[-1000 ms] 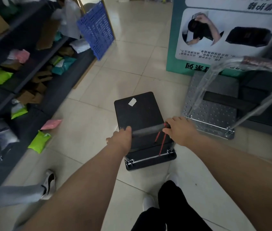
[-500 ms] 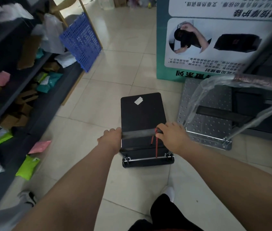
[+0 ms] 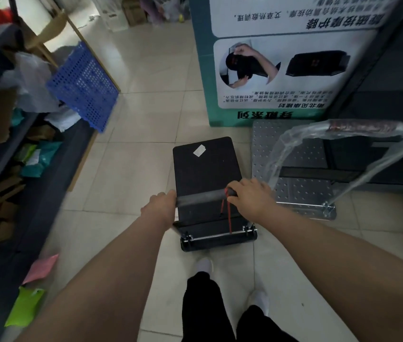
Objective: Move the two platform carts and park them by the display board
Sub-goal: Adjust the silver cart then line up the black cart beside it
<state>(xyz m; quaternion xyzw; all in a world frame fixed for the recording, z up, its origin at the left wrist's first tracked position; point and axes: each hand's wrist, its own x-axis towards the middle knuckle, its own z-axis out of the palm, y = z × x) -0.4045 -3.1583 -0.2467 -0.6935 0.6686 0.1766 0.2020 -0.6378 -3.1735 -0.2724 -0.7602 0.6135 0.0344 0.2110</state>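
Black platform cart (image 3: 206,169): flat dark deck with rounded corners, a small white sticker (image 3: 199,150) near its far edge, and a dark foam-covered push bar (image 3: 203,197) at the near end. A red cord (image 3: 227,213) hangs from the bar's right portion. Metal hinge brackets show at the near edge. It stands on the tiled floor (image 3: 133,169), its far edge near the foot of the display board (image 3: 282,60).

Silver platform cart (image 3: 294,169): perforated metal deck, handle (image 3: 358,127) wrapped in clear plastic film, upright. It stands just beside the black cart's right edge, its far edge against or very close to the board's base; contact cannot be confirmed.

Left hand (image 3: 161,208): forearm extended forward, fingers curled around the bar's left end, clamped on it.

Right hand (image 3: 250,197): forearm extended, fingers wrapped over the bar's right end beside the red cord, clamped on it.

Shelving (image 3: 10,156) with packets runs along the floor's left edge; a blue perforated panel (image 3: 84,87) leans there.
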